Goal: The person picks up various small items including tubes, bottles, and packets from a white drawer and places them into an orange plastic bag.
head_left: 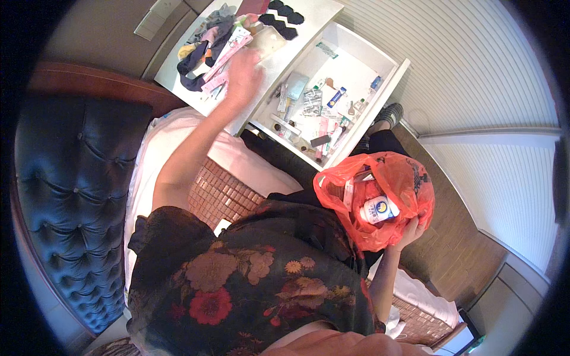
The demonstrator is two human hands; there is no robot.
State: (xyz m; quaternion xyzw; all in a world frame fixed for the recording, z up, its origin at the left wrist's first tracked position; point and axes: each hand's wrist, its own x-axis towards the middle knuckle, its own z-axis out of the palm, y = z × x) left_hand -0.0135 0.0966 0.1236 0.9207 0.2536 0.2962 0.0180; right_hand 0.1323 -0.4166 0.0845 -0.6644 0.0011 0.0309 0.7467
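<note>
My left hand [242,77] reaches over the white cabinet top [205,107], blurred, its fingers too smeared to read. Nearest to it lie long pink and white flat packages [233,46] and a pile of crumpled dark and grey fabric pieces [208,32]. A pale translucent container [267,43] sits just beyond. On the other side, my right hand [409,232] grips the side of a red plastic bag [368,234], held wide at its mouth above my lap. Inside the bag are a white bottle [379,210] with a blue round mark and a small white box-like item [349,193].
A pulled-out white drawer [399,74] holds blister packs [313,102], a blue and white small box [336,97], small bottles and tubes. Black scalloped items [279,25] lie on the cabinet's far side. A tufted dark headboard [74,190] and a bed with a brown tiled mat [222,193] are at left.
</note>
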